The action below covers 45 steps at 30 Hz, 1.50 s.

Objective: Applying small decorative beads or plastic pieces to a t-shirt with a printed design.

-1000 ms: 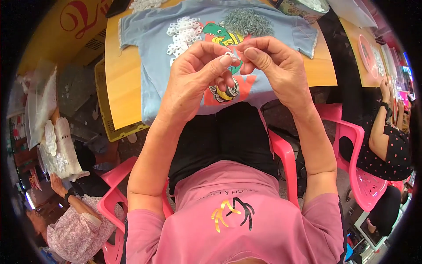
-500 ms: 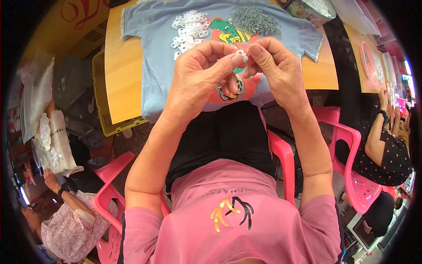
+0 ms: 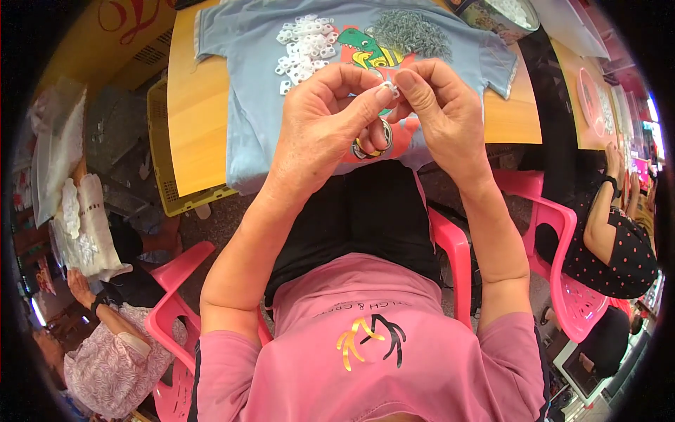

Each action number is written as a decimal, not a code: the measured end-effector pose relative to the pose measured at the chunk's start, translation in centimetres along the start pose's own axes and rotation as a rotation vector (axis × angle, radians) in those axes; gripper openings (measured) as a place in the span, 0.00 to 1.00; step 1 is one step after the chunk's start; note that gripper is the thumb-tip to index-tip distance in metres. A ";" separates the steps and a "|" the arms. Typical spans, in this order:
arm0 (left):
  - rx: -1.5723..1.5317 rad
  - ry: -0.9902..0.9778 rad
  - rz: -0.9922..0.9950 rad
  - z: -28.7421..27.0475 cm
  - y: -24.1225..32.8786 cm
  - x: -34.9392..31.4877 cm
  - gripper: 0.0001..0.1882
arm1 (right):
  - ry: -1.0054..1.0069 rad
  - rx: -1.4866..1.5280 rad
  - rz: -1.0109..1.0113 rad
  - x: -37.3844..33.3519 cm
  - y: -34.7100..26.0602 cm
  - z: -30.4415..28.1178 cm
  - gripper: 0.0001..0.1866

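Note:
My left hand (image 3: 334, 116) pinches a small white plastic piece (image 3: 389, 86) between thumb and index finger. My right hand (image 3: 437, 105) meets it there, its thumb and fingertips pressed together at the piece's right side. Whatever the right fingertips grip is too small and covered to make out. Both hands are above a blue-grey T-shirt (image 3: 253, 133) with a dinosaur print, spread over the table. Beyond the left hand lies a heap of similar white plastic pieces (image 3: 307, 49). A pile of small grey, slender parts (image 3: 411, 34) rests beyond the right hand.
The wooden table (image 3: 197, 141) shows beside the shirt. At far right stands a round tin (image 3: 503, 17) with white pieces. A yellow crate (image 3: 160, 141) is left of the table. Co-workers sit on both sides, near pink chairs (image 3: 559, 232).
My hands have drawn slightly closer together around the white plastic piece. The right fingertips now overlap its side more. The heaps look unchanged.

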<state>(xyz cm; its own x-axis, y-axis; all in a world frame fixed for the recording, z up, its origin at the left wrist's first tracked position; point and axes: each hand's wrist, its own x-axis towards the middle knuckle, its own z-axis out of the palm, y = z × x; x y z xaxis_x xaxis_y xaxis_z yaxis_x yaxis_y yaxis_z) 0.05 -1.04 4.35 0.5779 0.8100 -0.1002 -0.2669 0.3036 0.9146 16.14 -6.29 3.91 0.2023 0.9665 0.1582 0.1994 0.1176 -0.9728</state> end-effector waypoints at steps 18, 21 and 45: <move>-0.032 0.028 0.048 0.0 -0.5 0.0 0.09 | 0.060 0.085 0.075 0.0 -1.2 0.8 0.12; -0.022 0.021 0.046 0.0 -0.5 0.0 0.09 | 0.043 0.061 0.061 0.0 -1.2 0.7 0.12; -0.012 0.133 0.212 1.1 -2.0 -0.2 0.07 | 0.258 -0.193 -0.190 -0.4 1.0 2.4 0.07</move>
<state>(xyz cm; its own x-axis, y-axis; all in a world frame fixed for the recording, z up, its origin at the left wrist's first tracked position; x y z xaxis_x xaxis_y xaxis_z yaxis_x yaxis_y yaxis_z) 1.28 -2.36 2.93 0.4019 0.9147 0.0418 -0.3806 0.1254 0.9162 13.94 -6.03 2.42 0.3741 0.8394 0.3942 0.4284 0.2205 -0.8763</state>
